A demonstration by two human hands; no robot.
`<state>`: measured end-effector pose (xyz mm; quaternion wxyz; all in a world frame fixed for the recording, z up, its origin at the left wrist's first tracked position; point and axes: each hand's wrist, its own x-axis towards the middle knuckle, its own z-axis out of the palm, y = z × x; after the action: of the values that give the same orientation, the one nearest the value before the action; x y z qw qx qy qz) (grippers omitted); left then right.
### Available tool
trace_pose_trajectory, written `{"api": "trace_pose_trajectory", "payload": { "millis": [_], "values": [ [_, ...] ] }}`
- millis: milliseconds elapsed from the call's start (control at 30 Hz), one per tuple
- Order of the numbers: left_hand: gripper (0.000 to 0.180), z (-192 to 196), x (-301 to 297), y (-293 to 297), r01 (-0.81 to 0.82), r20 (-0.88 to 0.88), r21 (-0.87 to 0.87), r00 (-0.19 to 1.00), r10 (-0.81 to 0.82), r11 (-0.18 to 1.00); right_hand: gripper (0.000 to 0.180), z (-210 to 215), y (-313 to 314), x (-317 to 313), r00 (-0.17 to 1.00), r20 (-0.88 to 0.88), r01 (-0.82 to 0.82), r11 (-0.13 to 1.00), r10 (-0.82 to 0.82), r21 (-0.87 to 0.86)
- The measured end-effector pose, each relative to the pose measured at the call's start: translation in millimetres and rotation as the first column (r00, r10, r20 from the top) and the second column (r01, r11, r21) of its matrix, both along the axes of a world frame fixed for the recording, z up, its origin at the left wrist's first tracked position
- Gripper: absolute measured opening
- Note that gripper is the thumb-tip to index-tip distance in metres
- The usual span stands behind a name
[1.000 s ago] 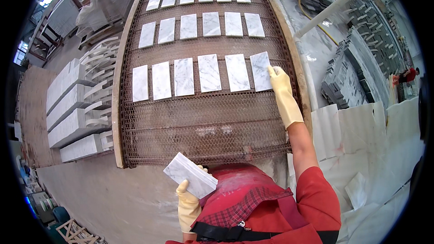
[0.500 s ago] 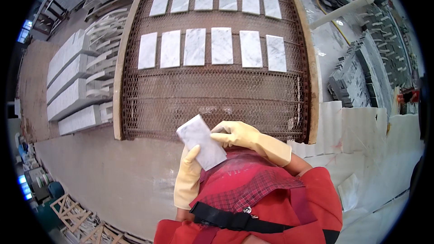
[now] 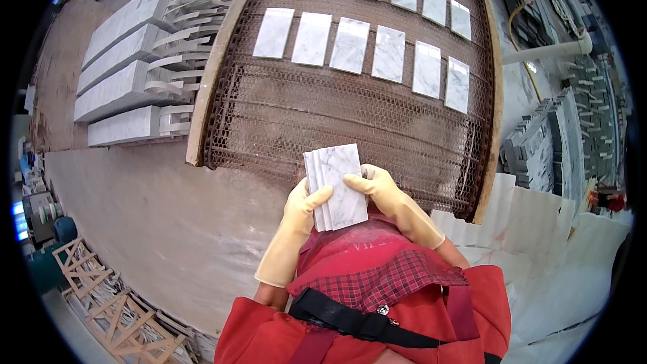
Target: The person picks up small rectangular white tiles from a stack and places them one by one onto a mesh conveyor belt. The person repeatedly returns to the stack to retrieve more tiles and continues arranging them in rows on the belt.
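Observation:
A small stack of white, grey-veined marble tiles (image 3: 342,192) is held in front of my chest, fanned so that several left edges show in steps. My left hand (image 3: 306,202), in a cream rubber glove, grips the stack from the left with the thumb over the front. On the other side, my right hand (image 3: 374,189), gloved alike, holds the top tile's right edge, thumb on its face. The fingers behind the stack are hidden. Beyond my hands, rows of similar marble tiles (image 3: 349,45) lie spaced apart on a wire-mesh conveyor (image 3: 323,111).
Wooden rails (image 3: 495,141) border the conveyor. Strapped bundles of long pale stone pieces (image 3: 121,84) stand at left. Stacked grey slabs (image 3: 532,135) and a pale pipe (image 3: 549,52) are at right, near white sheeting (image 3: 526,229). Wooden crates (image 3: 128,317) sit at lower left.
The held tiles have turned more upright and spread into a fan, shifting right. My right thumb has come onto the top tile's face. The view has turned, so the conveyor appears slanted.

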<state>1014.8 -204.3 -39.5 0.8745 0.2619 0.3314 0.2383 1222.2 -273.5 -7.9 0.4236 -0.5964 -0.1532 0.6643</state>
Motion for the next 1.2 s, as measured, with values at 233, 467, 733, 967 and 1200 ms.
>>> {"api": "trace_pose_trajectory", "payload": {
  "millis": [233,467,733,967,1200],
  "values": [
    [0.064,-18.5,-51.4,4.8,-0.199,-0.018,-0.028,0.98,0.198,0.98,0.037,3.5,35.9,-37.3,0.97,0.159,-0.17,0.981,0.182,-0.09],
    [0.063,-47.0,-143.6,15.6,-0.587,-0.062,0.016,0.807,0.587,0.809,0.027,-15.5,95.1,-74.7,0.992,0.121,-0.023,0.999,0.027,-0.029],
    [0.059,-47.0,-215.7,33.2,-0.713,-0.041,0.151,0.688,0.725,0.685,0.025,-38.0,193.5,-127.1,0.982,0.19,-0.034,0.996,0.019,0.078],
    [0.058,-46.0,-199.0,17.0,-0.68,-0.018,0.112,0.728,0.685,0.725,0.039,-29.1,190.2,-130.9,0.951,0.307,-0.094,0.982,0.039,0.165],
    [0.053,-49.3,-173.5,0.3,-0.508,0.011,-0.024,0.861,0.509,0.861,0.051,20.3,116.6,-126.8,0.735,0.344,-0.607,0.793,0.584,-0.049]
  ]
}}
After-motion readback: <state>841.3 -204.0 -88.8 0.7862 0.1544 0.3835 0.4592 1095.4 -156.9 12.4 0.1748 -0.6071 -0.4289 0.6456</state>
